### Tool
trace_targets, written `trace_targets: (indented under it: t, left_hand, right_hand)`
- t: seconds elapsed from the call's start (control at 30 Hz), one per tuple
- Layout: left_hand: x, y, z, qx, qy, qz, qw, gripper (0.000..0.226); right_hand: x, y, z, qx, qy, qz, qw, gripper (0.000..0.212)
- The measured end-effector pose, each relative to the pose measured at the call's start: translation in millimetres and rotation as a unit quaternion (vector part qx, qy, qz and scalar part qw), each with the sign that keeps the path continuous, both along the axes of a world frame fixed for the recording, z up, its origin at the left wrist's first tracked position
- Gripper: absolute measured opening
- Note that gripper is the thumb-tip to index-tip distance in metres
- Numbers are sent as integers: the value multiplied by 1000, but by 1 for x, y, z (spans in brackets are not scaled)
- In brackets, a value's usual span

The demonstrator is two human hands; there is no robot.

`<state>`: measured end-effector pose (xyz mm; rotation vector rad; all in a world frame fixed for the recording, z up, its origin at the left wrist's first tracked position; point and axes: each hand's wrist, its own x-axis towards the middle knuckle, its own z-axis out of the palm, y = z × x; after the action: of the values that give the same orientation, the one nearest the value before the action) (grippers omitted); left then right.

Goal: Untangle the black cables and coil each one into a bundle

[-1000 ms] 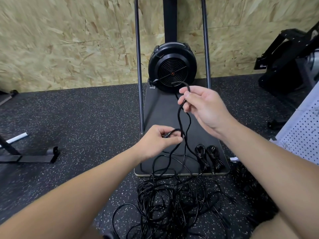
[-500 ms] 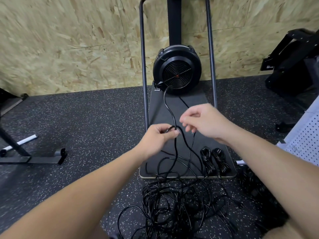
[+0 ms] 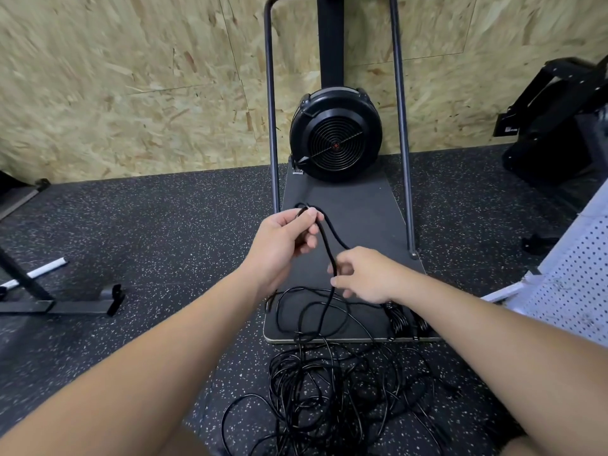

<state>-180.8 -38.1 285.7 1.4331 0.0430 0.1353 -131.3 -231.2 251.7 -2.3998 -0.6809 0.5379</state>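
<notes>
The left hand [image 3: 283, 240] is curled round a loop of black cable [image 3: 329, 248], pinching it at the fingertips above the near half of the dark platform [image 3: 362, 205]. The right hand [image 3: 365, 274], nearer and just right of it, pinches the same cable lower down with curled fingers. From there the cable drops to loose loops on the platform's near end and runs over its front edge into the tangle [image 3: 335, 390] on the speckled floor [image 3: 164, 225] just in front. Two coiled bundles [image 3: 399, 319] lie at the platform's near right corner, partly hidden by the right forearm. At the platform's far end stands a round black fan housing [image 3: 335, 136] against the chipboard wall [image 3: 131, 77], flanked by two upright metal tubes [image 3: 270, 126] that rise along the platform's sides. Left of the platform the floor is open as far as a black frame foot [image 3: 82, 302] and a white bar [image 3: 42, 269]. Right of it stand black equipment [image 3: 559, 126] and a white perforated panel [image 3: 575, 274], close to the right arm.
</notes>
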Motion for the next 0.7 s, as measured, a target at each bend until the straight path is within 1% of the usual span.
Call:
trace_targets:
  t: [0.07, 0.13, 0.23, 0.3, 0.33, 0.37, 0.43, 0.47, 0.53, 0.6, 0.7]
  left_hand:
    - [1, 3, -1, -12, -4, 6, 1000, 27]
    - [3, 7, -2, -5, -5, 13, 1000, 32]
    - [4, 12, -5, 7, 2, 13, 1000, 33]
    - [4, 13, -7, 28, 17, 12, 999, 33]
    - [2, 13, -7, 45, 23, 9, 999, 32]
    - [0, 13, -8, 63, 29, 3, 998, 32]
    - [-6, 10, -10, 93, 47, -38, 994, 37]
    - [-9, 8, -11, 105, 57, -69, 990, 38]
    - [-16, 3, -14, 130, 71, -128, 981, 34]
    - [-21, -3, -20, 172, 78, -147, 971, 26]
    - [-24, -11, -24, 186, 87, -153, 967, 21]
  right_hand:
    - [-1, -1, -4, -2, 47, 16, 999, 19]
    - [-3, -1, 0, 13, 84, 15, 996, 25]
    - [-9, -2, 20, 86, 92, -9, 992, 25]
    - [-10, -2, 39, 168, 93, -48, 980, 27]
    - [-9, -2, 49, 227, 101, -76, 966, 28]
    - [-8, -2, 58, 298, 114, -107, 942, 28]
    - [-3, -6, 75, 428, 136, -164, 878, 23]
    - [-1, -9, 81, 474, 142, -183, 849, 23]
    - [4, -15, 88, 536, 158, -198, 806, 25]
    - [9, -21, 89, 569, 179, -194, 779, 26]
    - [15, -27, 83, 564, 182, -185, 784, 25]
